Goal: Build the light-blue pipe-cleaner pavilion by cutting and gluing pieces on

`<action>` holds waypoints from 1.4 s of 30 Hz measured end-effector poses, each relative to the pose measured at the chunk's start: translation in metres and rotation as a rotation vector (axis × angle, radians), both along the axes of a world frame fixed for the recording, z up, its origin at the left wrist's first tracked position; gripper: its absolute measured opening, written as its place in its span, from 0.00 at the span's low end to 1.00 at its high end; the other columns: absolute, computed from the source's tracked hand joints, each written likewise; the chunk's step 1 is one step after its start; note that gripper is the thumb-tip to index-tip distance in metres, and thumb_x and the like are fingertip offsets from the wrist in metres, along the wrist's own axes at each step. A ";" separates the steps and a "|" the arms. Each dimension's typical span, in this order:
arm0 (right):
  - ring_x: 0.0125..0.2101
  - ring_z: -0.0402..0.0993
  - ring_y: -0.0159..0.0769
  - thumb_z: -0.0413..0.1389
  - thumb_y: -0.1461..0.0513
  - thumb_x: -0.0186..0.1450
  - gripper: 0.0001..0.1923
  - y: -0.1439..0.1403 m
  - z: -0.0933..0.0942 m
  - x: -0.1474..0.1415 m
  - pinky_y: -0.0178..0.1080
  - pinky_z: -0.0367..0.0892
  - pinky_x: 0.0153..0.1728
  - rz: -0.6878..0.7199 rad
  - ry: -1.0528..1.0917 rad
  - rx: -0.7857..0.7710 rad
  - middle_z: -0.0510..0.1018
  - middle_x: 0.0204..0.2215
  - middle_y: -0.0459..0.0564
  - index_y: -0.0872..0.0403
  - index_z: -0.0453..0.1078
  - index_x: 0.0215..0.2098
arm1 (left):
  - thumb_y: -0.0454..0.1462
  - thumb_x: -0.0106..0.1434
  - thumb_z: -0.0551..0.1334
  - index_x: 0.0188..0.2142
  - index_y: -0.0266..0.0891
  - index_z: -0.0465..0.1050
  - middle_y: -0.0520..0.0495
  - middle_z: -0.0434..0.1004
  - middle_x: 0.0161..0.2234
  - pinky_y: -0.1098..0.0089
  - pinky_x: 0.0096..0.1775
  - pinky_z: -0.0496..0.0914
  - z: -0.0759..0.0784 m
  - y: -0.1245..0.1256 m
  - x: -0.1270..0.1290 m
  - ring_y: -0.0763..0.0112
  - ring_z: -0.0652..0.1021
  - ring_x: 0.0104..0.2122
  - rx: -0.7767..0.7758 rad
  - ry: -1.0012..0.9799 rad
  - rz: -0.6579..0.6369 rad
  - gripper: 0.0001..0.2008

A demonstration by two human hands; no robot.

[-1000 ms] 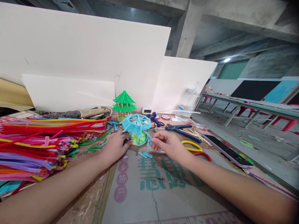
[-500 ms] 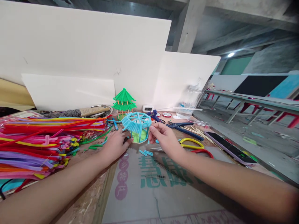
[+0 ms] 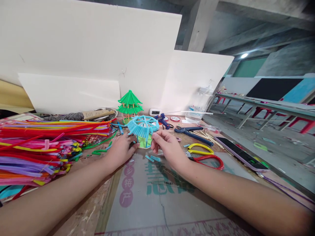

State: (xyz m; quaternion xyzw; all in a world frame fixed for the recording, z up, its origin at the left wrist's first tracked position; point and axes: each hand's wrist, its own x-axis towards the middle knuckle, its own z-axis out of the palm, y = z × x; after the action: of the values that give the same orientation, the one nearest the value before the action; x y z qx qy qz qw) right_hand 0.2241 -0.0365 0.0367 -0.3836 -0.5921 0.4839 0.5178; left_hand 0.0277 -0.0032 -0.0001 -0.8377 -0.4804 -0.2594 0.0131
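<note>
Now the left hand [image 3: 120, 150] steadies the blue roof [image 3: 142, 127] from its side while the right hand [image 3: 166, 147] pinches its fringe, mid worktop [image 3: 98, 203]

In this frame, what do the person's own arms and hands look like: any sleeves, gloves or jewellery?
Both forearms are bare up to the frame edge, with no sleeves showing. The left hand and right hand wear no gloves, and no rings, watch or bracelets are visible. The fingers are uncovered.

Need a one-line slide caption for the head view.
Both hands, left hand and right hand, at a blue pipe-cleaner roof beside a green pavilion model.
</note>
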 end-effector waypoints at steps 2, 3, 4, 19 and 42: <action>0.18 0.67 0.28 0.59 0.50 0.62 0.16 0.000 -0.001 -0.001 0.33 0.62 0.22 0.008 0.023 -0.021 0.73 0.19 0.41 0.53 0.64 0.29 | 0.44 0.69 0.53 0.36 0.40 0.75 0.41 0.74 0.40 0.62 0.41 0.66 0.000 0.000 0.000 0.58 0.75 0.41 -0.003 -0.004 -0.003 0.15; 0.18 0.67 0.28 0.59 0.50 0.61 0.16 0.000 -0.002 -0.002 0.33 0.63 0.22 0.016 0.032 -0.031 0.73 0.19 0.41 0.53 0.64 0.29 | 0.44 0.69 0.54 0.36 0.40 0.75 0.41 0.74 0.41 0.62 0.41 0.66 -0.001 0.000 0.000 0.58 0.75 0.41 -0.004 -0.006 -0.005 0.15; 0.18 0.67 0.28 0.60 0.50 0.61 0.16 0.000 -0.002 -0.003 0.33 0.63 0.21 0.024 0.041 -0.043 0.73 0.19 0.41 0.53 0.64 0.29 | 0.44 0.69 0.54 0.36 0.40 0.75 0.42 0.74 0.41 0.62 0.42 0.66 -0.001 0.000 0.000 0.58 0.75 0.41 -0.004 -0.007 -0.009 0.15; 0.17 0.67 0.27 0.62 0.51 0.58 0.16 0.003 -0.002 -0.007 0.32 0.62 0.20 0.079 0.105 -0.145 0.74 0.18 0.42 0.53 0.65 0.28 | 0.44 0.68 0.55 0.35 0.41 0.74 0.43 0.74 0.38 0.63 0.41 0.67 -0.002 0.002 -0.001 0.58 0.76 0.40 0.005 -0.019 -0.010 0.13; 0.47 0.69 0.47 0.60 0.54 0.65 0.24 0.012 0.027 0.030 0.47 0.65 0.48 -0.227 -0.946 0.913 0.72 0.45 0.57 0.55 0.67 0.56 | 0.43 0.67 0.56 0.37 0.41 0.76 0.42 0.75 0.40 0.62 0.44 0.68 -0.003 0.004 -0.002 0.58 0.76 0.41 -0.005 -0.093 -0.038 0.12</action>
State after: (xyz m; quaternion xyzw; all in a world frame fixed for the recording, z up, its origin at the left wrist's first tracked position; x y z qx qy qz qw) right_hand 0.2540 -0.0242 0.0640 -0.3567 -0.8568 -0.0931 0.3605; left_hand 0.0259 0.0007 -0.0033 -0.8338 -0.4650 -0.2970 -0.0163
